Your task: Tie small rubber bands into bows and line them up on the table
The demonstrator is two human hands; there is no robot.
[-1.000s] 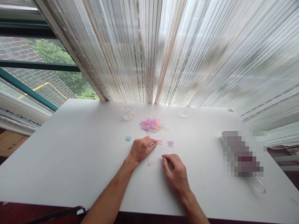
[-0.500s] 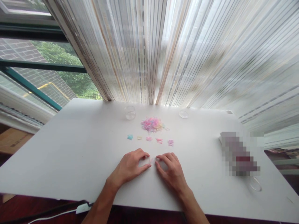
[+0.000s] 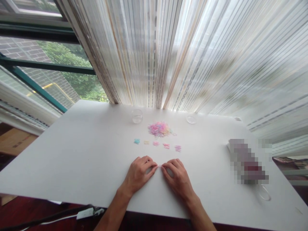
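Note:
My left hand is closed in a pinch, thumb against fingertips, at one end of a tiny pale pink elastic band. Its other end sits in the pinch of my right hand, so the band spans the narrow gap between the hands, just above the white table. Beyond them lies a row of small bundles of bands: a turquoise bundle, a cream bundle, a pink bundle, a coral bundle and a purple bundle. Behind the row is a loose pile of pastel bands.
A clear round container stands behind the pile on the left, and a clear round lid lies on the right. A blurred-out object with a loop rests at the right. Striped curtains hang along the table's far edge.
My left thumb and fingers, spread apart before, have come together in a pinch on the band. My right fingertips have also closed closer together. The view has shifted slightly.

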